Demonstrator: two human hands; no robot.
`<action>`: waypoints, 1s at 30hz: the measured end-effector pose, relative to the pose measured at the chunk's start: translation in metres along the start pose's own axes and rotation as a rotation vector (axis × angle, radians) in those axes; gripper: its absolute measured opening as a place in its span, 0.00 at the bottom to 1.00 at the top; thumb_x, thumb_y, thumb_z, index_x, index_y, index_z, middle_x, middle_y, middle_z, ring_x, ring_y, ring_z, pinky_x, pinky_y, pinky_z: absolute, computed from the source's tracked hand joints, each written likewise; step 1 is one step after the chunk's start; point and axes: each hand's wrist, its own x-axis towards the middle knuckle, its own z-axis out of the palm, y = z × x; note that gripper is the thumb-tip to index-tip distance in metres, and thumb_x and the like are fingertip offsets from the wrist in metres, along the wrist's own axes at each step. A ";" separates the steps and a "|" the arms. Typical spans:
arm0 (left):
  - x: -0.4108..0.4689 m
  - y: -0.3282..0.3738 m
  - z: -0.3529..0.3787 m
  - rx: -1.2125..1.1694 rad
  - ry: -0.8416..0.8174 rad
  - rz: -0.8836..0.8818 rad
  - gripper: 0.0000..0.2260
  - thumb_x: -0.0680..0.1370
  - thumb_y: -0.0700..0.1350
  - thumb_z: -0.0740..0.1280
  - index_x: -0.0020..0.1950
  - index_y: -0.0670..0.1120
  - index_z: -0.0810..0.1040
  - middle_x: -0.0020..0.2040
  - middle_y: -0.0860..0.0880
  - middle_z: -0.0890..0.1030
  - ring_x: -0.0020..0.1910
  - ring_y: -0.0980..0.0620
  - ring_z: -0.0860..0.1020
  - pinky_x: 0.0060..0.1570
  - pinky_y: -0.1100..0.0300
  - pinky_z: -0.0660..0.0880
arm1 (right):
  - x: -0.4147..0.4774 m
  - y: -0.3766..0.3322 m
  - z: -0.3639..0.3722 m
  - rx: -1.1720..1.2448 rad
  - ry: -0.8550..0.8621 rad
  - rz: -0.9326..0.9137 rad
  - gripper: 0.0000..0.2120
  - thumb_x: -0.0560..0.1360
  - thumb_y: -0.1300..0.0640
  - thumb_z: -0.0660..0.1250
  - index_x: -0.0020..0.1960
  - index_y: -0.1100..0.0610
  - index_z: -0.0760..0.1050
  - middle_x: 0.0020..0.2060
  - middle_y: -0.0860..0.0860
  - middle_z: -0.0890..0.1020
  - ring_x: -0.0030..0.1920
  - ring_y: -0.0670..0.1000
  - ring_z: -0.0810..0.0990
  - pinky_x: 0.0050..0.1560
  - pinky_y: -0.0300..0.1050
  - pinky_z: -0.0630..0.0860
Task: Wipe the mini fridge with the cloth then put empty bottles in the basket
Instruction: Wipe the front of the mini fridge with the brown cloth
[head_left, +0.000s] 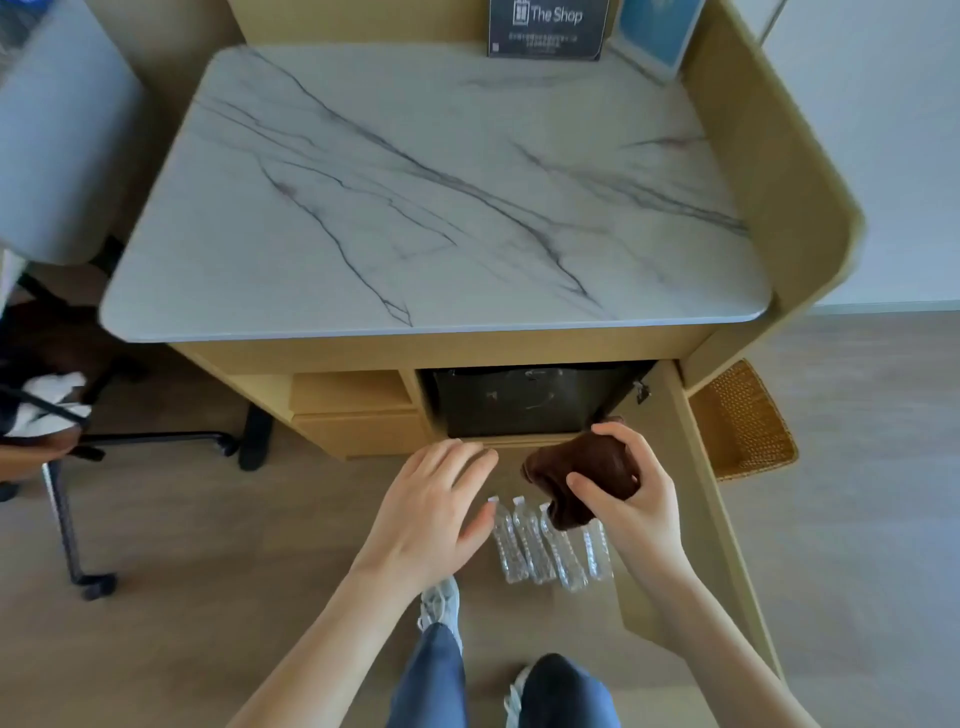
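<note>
My right hand (631, 493) grips a bunched brown cloth (587, 467) just below the black mini fridge (519, 402), which sits in an open cabinet recess under the marble top. Empty and hovering with fingers spread, my left hand (431, 504) is to the left of the cloth. Several clear empty plastic bottles (545, 545) lie side by side on the wooden floor between my hands, partly hidden by the cloth. A woven wicker basket (748, 421) stands on the floor to the right of the cabinet.
The cabinet door (696, 519) stands open on the right, between the bottles and the basket. A marble countertop (431, 192) carries a dark sign and a blue frame at the back. A wheeled chair base (156, 441) stands to the left. My feet are below.
</note>
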 end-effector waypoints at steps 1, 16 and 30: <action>0.010 -0.015 0.025 0.012 -0.002 0.007 0.22 0.79 0.53 0.59 0.68 0.45 0.77 0.65 0.49 0.78 0.65 0.49 0.75 0.65 0.54 0.71 | 0.015 0.022 0.011 0.007 -0.007 -0.008 0.26 0.69 0.65 0.77 0.59 0.43 0.75 0.50 0.37 0.79 0.54 0.45 0.80 0.50 0.43 0.82; 0.087 -0.189 0.398 0.156 -0.019 0.059 0.23 0.78 0.58 0.58 0.69 0.52 0.76 0.67 0.52 0.77 0.68 0.50 0.74 0.63 0.55 0.73 | 0.186 0.401 0.147 0.016 -0.010 -0.011 0.25 0.67 0.68 0.78 0.54 0.44 0.78 0.46 0.36 0.81 0.50 0.40 0.80 0.53 0.39 0.79; 0.169 -0.157 0.334 0.277 0.313 0.282 0.23 0.79 0.55 0.60 0.72 0.48 0.73 0.70 0.50 0.75 0.71 0.50 0.69 0.73 0.55 0.61 | 0.200 0.349 0.093 0.167 0.083 -0.389 0.13 0.72 0.65 0.74 0.54 0.53 0.80 0.44 0.44 0.83 0.47 0.45 0.82 0.46 0.37 0.78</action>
